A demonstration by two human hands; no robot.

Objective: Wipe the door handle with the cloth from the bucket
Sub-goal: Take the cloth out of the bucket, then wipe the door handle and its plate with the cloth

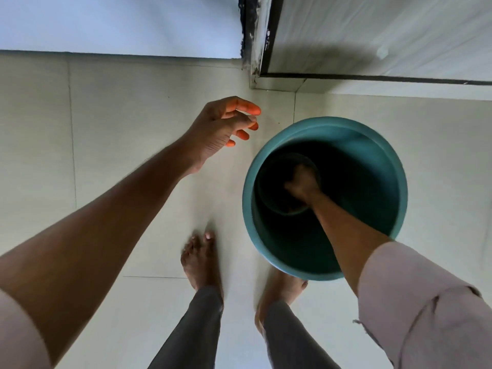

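A teal plastic bucket [394, 166] stands on the pale tiled floor to the right of my feet. My right hand [302, 185] reaches deep inside it, down at the dark bottom. Its fingers look curled, but the shadow hides what they hold, and I cannot make out the cloth. My left hand [226, 126] hovers above the floor to the left of the bucket, fingers apart and holding nothing. The door [372, 35] shows only its lower part at the top right. The door handle is out of view.
A dark, paint-flecked door frame [253, 35] runs down to the floor left of the door. A white wall [106, 22] fills the top left. My bare feet [199, 259] stand just in front of the bucket, the right one partly behind it.
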